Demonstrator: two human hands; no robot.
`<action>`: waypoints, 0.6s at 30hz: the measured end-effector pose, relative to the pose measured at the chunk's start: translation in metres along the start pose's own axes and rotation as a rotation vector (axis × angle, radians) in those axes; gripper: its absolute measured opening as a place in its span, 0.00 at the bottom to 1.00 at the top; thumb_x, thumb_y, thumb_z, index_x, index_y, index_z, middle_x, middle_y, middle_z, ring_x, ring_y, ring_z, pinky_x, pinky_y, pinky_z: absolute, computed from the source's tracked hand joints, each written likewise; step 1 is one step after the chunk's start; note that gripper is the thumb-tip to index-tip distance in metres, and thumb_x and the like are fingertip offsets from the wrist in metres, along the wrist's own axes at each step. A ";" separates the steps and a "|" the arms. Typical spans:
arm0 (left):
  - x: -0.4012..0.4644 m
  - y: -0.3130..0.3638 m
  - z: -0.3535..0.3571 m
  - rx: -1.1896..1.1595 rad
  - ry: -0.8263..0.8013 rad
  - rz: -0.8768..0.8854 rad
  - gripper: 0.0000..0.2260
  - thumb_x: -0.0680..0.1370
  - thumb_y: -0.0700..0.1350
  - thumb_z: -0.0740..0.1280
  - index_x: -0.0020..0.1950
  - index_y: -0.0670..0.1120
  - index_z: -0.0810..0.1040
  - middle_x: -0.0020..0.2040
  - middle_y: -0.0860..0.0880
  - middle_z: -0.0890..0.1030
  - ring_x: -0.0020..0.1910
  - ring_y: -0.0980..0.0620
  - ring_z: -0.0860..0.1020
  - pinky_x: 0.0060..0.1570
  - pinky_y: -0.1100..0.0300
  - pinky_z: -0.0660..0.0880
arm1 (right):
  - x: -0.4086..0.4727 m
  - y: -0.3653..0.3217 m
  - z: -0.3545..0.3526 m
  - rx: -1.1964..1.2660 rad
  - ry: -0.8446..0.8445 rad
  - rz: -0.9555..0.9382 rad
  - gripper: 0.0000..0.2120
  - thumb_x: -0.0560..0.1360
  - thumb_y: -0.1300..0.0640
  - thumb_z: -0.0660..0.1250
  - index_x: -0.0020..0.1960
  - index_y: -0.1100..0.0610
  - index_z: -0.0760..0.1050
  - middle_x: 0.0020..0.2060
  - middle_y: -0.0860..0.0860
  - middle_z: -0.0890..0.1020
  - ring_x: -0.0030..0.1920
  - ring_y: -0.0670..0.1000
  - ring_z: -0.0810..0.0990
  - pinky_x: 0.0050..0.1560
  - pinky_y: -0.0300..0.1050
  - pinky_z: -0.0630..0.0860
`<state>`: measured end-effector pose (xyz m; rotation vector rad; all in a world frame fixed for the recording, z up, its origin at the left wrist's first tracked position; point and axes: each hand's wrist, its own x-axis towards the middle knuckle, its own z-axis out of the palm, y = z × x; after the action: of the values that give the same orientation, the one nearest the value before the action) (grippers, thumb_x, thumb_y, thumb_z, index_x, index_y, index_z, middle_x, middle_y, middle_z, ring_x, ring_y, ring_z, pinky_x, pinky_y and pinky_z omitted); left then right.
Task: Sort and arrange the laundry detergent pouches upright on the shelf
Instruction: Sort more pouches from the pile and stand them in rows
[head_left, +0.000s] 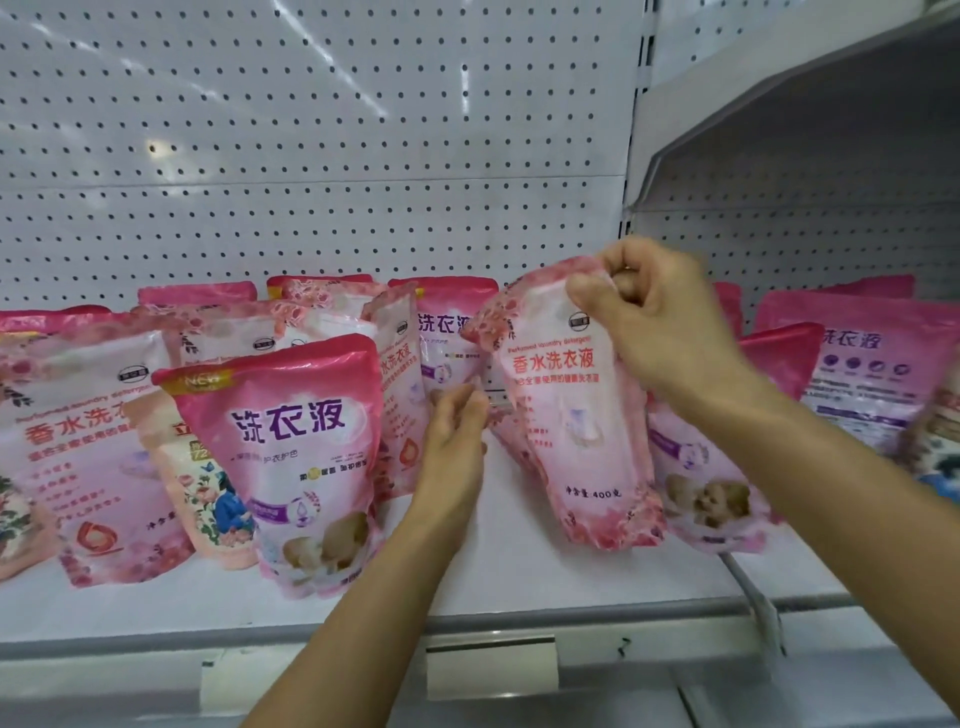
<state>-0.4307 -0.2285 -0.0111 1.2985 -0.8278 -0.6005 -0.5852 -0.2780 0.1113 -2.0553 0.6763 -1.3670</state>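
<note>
R hand (660, 317) fingers pinch pouch (576, 415) top; L hand (454, 441) beside its edge.

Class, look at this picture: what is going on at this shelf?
A person is tidying pink detergent pouches on a white shelf. The right hand pinches the top of a pale rose pouch, holding it tilted, its bottom at the shelf. The left hand reaches to that pouch's left edge. Other pouches stand or lean in uneven rows, one darker pink pouch upright in front.
</note>
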 end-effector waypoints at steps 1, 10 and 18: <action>0.007 -0.001 0.003 -0.004 -0.005 -0.041 0.14 0.82 0.52 0.60 0.68 0.53 0.71 0.66 0.50 0.76 0.62 0.52 0.75 0.65 0.51 0.71 | -0.001 -0.005 -0.009 -0.020 0.029 -0.019 0.08 0.78 0.57 0.67 0.45 0.62 0.74 0.33 0.67 0.76 0.28 0.60 0.73 0.30 0.49 0.72; 0.076 -0.027 0.042 -0.258 0.058 -0.475 0.18 0.78 0.34 0.65 0.68 0.38 0.70 0.49 0.39 0.83 0.40 0.46 0.83 0.35 0.58 0.81 | -0.007 0.003 -0.071 -0.121 0.120 0.057 0.06 0.77 0.56 0.69 0.42 0.56 0.76 0.38 0.63 0.83 0.36 0.59 0.84 0.36 0.54 0.81; 0.107 -0.016 0.050 -0.082 0.064 -0.631 0.09 0.79 0.43 0.69 0.42 0.40 0.75 0.29 0.46 0.77 0.18 0.53 0.72 0.18 0.67 0.66 | -0.011 0.019 -0.083 -0.128 0.120 0.082 0.07 0.76 0.58 0.69 0.40 0.54 0.75 0.39 0.70 0.79 0.32 0.63 0.80 0.33 0.59 0.78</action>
<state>-0.4078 -0.3449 -0.0031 1.4956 -0.3209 -1.0695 -0.6685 -0.2993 0.1171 -2.0307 0.9109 -1.4423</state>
